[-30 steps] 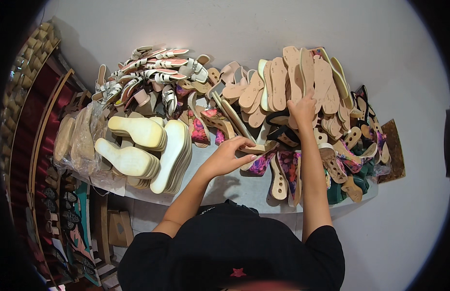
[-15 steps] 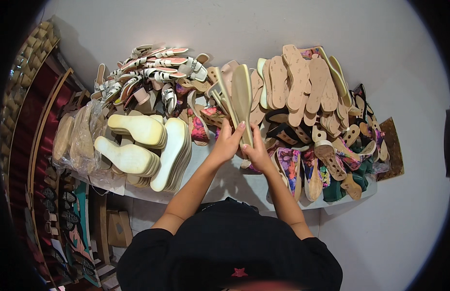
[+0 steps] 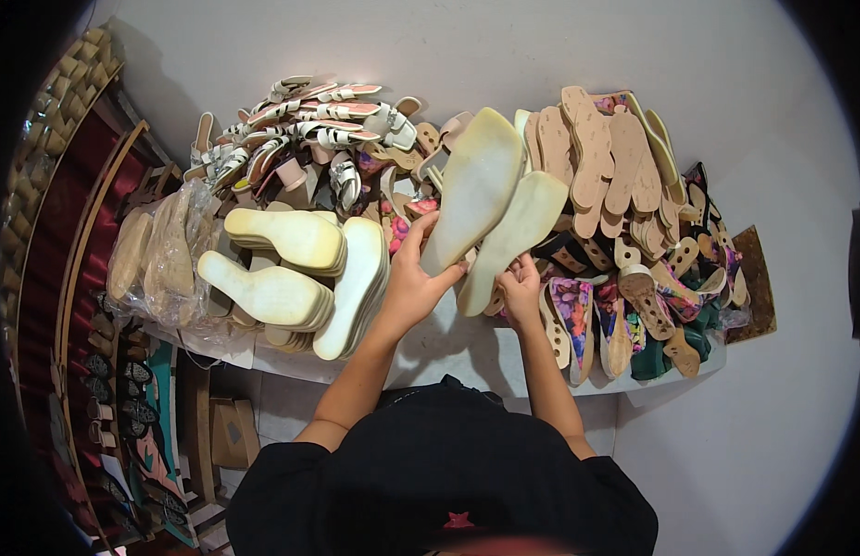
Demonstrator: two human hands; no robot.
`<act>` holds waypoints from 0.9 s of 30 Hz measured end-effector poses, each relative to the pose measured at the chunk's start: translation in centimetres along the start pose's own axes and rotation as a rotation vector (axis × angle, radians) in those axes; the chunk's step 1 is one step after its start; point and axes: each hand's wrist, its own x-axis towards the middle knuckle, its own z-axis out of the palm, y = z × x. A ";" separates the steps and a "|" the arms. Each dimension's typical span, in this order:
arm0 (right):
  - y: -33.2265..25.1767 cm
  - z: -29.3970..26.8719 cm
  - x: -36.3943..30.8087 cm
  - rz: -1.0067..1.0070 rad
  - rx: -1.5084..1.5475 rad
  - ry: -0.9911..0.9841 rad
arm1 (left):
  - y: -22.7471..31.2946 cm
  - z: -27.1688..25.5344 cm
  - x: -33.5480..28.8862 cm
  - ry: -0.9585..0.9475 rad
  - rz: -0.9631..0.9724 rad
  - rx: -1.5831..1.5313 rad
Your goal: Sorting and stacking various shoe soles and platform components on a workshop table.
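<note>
Two cream-coloured shoe soles are held up over the middle of the table, broad ends pointing away from me. My left hand [image 3: 422, 280] grips the larger-looking sole [image 3: 473, 181] by its narrow lower part, thumb on the face. The other sole [image 3: 521, 227] overlaps its right edge and tilts to the right; my right hand [image 3: 520, 291] pinches it along its right edge. To the left of my left hand lie stacks of similar cream soles, one upright stack [image 3: 354, 283] and two sideways stacks [image 3: 263, 289]. Wedge shoes with floral covering [image 3: 572, 310] sit just right of my right hand.
White strappy sandals [image 3: 323, 120] are heaped at the back left. Beige insoles [image 3: 592, 153] pile up at the back right. Plastic-wrapped soles [image 3: 175, 246] rest at the table's left end, near a shoe rack [image 3: 138, 398]. A brown board [image 3: 749, 283] stands at the right end.
The two soles, held nearly edge-on and close together before, are now turned with their flat faces up and fanned apart. My right hand has moved slightly right and down.
</note>
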 end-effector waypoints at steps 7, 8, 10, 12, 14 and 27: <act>2.2 2.5 0.5 0.059 0.236 0.078 | 3.6 -5.5 -1.3 -0.093 0.032 0.073; 1.9 3.3 0.6 0.048 0.097 0.083 | 4.3 -6.6 -1.6 -0.091 0.026 0.076; 0.8 6.0 0.4 0.059 0.211 0.085 | 3.9 -8.9 -2.1 -0.065 0.057 0.122; 1.3 7.6 0.4 0.012 0.240 0.139 | 4.1 -11.6 -2.2 -0.079 0.134 0.203; 2.1 7.3 1.0 -0.005 0.191 0.088 | 5.8 -14.7 -2.5 -0.139 0.057 0.254; 0.1 11.6 3.5 -0.254 0.063 0.429 | 5.8 -30.6 -2.2 -0.401 0.167 0.766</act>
